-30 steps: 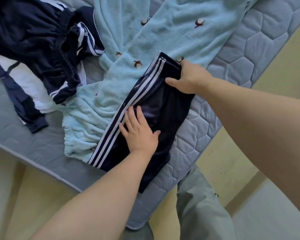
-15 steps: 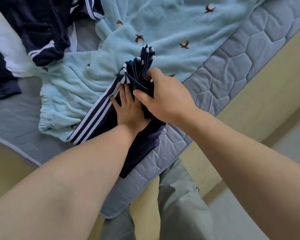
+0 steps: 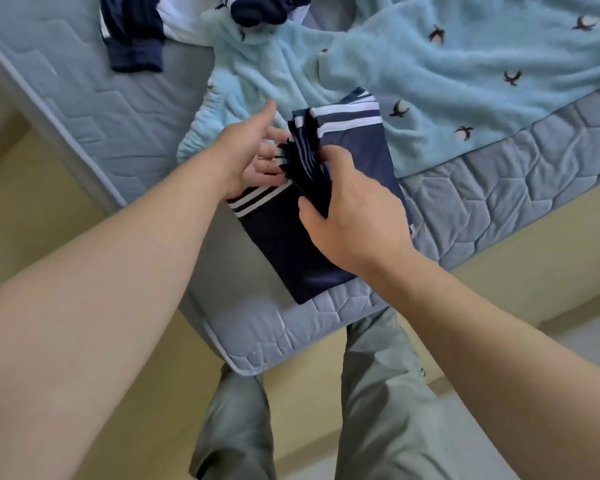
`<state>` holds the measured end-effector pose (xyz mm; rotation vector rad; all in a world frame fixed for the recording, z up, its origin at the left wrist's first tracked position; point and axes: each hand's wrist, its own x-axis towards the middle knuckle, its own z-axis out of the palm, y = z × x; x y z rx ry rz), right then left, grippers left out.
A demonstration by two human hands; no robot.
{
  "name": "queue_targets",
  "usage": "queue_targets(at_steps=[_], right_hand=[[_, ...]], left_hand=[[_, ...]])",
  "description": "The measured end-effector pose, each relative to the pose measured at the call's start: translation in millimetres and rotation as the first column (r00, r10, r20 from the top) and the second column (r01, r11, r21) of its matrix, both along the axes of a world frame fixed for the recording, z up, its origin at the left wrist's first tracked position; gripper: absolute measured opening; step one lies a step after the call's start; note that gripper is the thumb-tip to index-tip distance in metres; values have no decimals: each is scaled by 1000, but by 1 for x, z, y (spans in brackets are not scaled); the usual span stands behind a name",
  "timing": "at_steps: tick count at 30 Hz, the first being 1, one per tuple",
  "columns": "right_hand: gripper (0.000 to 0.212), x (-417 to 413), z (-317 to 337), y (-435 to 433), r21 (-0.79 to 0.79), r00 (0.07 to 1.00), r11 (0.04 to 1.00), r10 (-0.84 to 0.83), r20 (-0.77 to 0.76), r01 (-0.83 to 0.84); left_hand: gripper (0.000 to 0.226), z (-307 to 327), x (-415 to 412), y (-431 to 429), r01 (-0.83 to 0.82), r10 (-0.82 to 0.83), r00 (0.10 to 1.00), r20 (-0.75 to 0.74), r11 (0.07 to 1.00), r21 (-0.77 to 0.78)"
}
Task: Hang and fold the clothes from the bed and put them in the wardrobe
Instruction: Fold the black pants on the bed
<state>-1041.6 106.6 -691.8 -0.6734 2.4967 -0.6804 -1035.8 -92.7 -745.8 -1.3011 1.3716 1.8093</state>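
The right hand (image 3: 355, 216) grips the folded trousers (image 3: 288, 251) at the bed (image 3: 284, 337) corner; the left hand (image 3: 250, 147), fingers straight, touches the fold; bare bed leftward.

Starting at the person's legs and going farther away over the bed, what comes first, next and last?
First the grey trouser legs → mattress corner → navy striped trousers, gripped by the right hand → light blue fleece with birds. The left hand overlaps the trousers, so it is left out.

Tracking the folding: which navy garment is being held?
The striped pants at the mattress corner, gripped by the right hand; the other navy clothes lie untouched farther up.
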Motion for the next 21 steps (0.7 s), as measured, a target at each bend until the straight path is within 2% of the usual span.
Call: queue_targets(at_steps=[2, 4, 8, 9, 11, 13, 15, 16, 17, 19, 21], right_hand=[[49, 27, -12, -12, 33, 998, 997, 65, -14, -65], [51, 51, -27, -22, 58, 995, 993, 98, 7, -98], [60, 89, -56, -32, 108, 985, 980, 161, 71, -168], [62, 95, -63, -33, 123, 982, 977, 167, 84, -176], [65, 103, -75, -32, 140, 979, 974, 160, 128, -178], [67, 105, -86, -28, 130, 964, 975, 150, 220, -182], [68, 100, -92, -22, 120, 933, 973, 149, 328, -198], [67, 96, -93, -18, 112, 917, 974, 140, 373, -195], [64, 92, -93, -15, 95, 905, 981, 119, 409, -171], [52, 81, -90, -7, 32, 909, 999, 21, 416, -38], [40, 68, -88, 3, -23, 950, 981, -180, 256, 192]], left_hand=[[88, 0, 19, -10, 51, -48, 999, -18, 972, 228], [82, -2, 37, -10, 50, -40, 998, -43, 961, 272], [24, -17, 71, -1, 22, -21, 999, -33, 999, 35], [23, -24, 78, 1, 8, -9, 1000, -18, 999, -48], [38, -38, 91, 6, -89, 97, 995, 31, 973, -213], [48, -47, 101, 16, -194, 222, 974, 36, 912, -361], [58, -54, 111, 27, -197, 277, 958, 73, 821, -535], [64, -58, 114, 32, -205, 320, 942, 106, 795, -571], [72, -60, 117, 38, -237, 370, 917, 148, 805, -544], [91, -58, 119, 51, -328, 432, 864, 259, 873, -362], [95, -60, 122, 63, -344, 401, 867, 297, 912, -224]])
